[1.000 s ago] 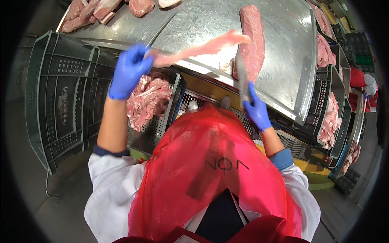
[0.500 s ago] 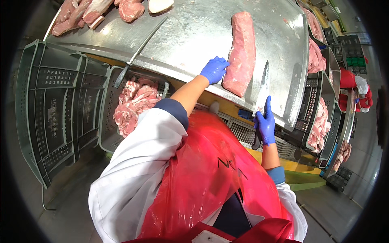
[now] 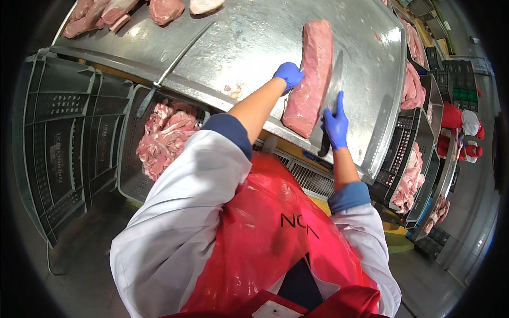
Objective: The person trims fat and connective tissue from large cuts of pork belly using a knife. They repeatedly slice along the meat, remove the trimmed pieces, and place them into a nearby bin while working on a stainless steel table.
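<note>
A long pink pork loin (image 3: 313, 69) lies lengthwise on the steel table (image 3: 238, 47). My blue-gloved left hand (image 3: 289, 76) is closed against the loin's left side, its fingertips partly hidden by the meat. In my right hand (image 3: 337, 126), also blue-gloved, is a knife (image 3: 335, 79) with a dark handle. My fingers wrap the handle, with one finger stretched along towards the blade. The blade points away from me beside the loin's right side, very near it; whether they touch I cannot tell.
A sharpening steel (image 3: 183, 55) lies across the table's front edge at left. Below it stands a crate (image 3: 127, 164) of meat trimmings (image 3: 164, 138). More meat pieces (image 3: 167, 10) sit at the far left. Meat-filled crates (image 3: 395, 153) line the right side, with people in red (image 3: 450, 116) beyond.
My right hand has moved the knife up and left, from apart on the right to close beside the loin. My left hand has shifted slightly farther along the loin's left side.
</note>
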A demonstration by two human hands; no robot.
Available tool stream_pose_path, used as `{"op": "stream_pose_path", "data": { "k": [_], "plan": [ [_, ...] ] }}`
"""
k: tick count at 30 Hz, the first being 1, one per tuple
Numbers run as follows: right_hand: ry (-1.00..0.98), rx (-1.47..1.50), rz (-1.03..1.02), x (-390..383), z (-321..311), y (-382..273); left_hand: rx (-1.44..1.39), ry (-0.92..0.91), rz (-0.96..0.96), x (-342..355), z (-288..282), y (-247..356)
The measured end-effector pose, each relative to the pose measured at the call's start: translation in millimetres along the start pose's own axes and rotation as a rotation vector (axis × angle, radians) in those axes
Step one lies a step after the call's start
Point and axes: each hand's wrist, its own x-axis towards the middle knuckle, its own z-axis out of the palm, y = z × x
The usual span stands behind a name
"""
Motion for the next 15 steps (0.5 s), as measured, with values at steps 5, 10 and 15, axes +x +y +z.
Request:
{"op": "stream_pose_path", "data": {
  "k": [5,10,15],
  "plan": [
    [0.067,-0.324,-0.138,47.8,-8.6,26.0,0.201,0.086,0.088,42.2,54.1,19.9],
    [0.12,-0.371,-0.34,83.1,-51.5,49.7,-0.232,0.056,0.091,51.4,78.4,-0.9],
    [0.027,-0.366,-0.457,83.5,-36.4,0.8,-0.558,0.13,0.005,11.1,74.9,10.6]
  ]
}}
